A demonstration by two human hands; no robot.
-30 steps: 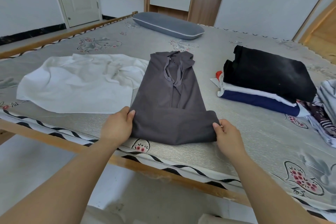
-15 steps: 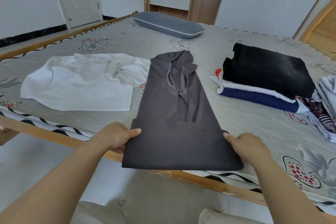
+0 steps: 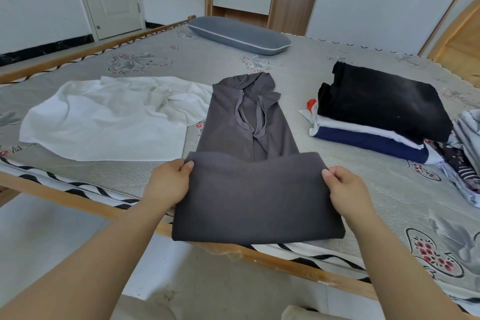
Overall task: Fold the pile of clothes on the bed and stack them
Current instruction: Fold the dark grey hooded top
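The grey hooded top (image 3: 249,163) is lying lengthwise at the near edge of the bed (image 3: 337,65), its hood pointing away and its lower part being doubled over towards the hood. The folded edge is being gripped at its two corners: the left hand (image 3: 168,184) is pinching the left corner with the thumb on top and the fingers curled beneath, and the right hand (image 3: 345,189) is pinching the right corner in the same way. The near portion is overhanging the bed's wooden rail.

For the fold to be made well, it is judged that both corners should be carried forward at an even height and pace, so that the leading edge is being kept straight and square to the garment's sides. The drawstrings (image 3: 249,117) should probably be trapped inside the fold and not left trailing, and the cloth is best laid down before the pinch is eased.

No container is being used. Clothes are being gathered instead in a stack (image 3: 376,117) to the right, well apart from the top: a black garment over a white one over a navy one. A rumpled white garment (image 3: 104,122) is lying just beside the top on the left, and patterned clothes (image 3: 465,158) are lying loose at the far right.
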